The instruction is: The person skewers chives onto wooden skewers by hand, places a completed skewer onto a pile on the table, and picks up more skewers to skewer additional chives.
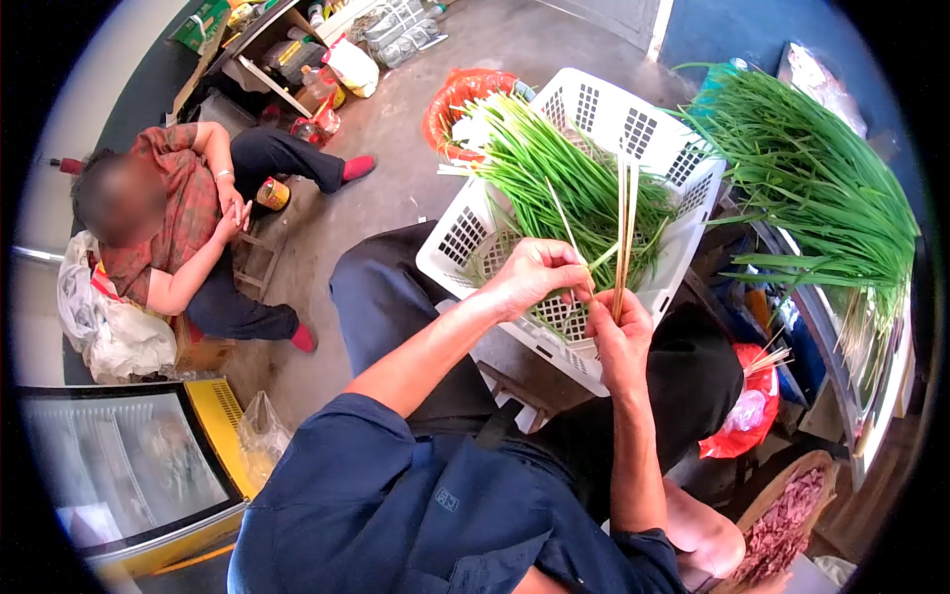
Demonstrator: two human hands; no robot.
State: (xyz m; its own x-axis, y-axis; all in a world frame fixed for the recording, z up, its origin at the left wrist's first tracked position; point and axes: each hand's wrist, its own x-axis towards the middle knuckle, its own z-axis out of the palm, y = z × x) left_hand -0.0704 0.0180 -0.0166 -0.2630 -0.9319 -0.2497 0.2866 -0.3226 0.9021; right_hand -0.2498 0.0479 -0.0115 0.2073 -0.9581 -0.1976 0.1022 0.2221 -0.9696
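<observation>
My left hand (539, 272) is closed in a pinch over the basket, its fingertips at a single thin skewer (566, 220) and a short piece of green chive (604, 258). How the chive sits on that skewer is hard to make out. My right hand (621, 337) is closed around a few upright bamboo skewers (625, 223), close beside the left fingertips. Beneath both hands, a white plastic basket (579, 374) rests at my lap. Inside it lies a large bundle of chives (534, 163), white ends toward the upper left.
At the right, a big heap of chives (816, 168) with skewer ends lies on a table (876, 426). A red bag (742, 411) and a container of chopped meat (787, 525) stand below. Another person (178, 208) sits at the left, near a yellow-framed display fridge (213, 436).
</observation>
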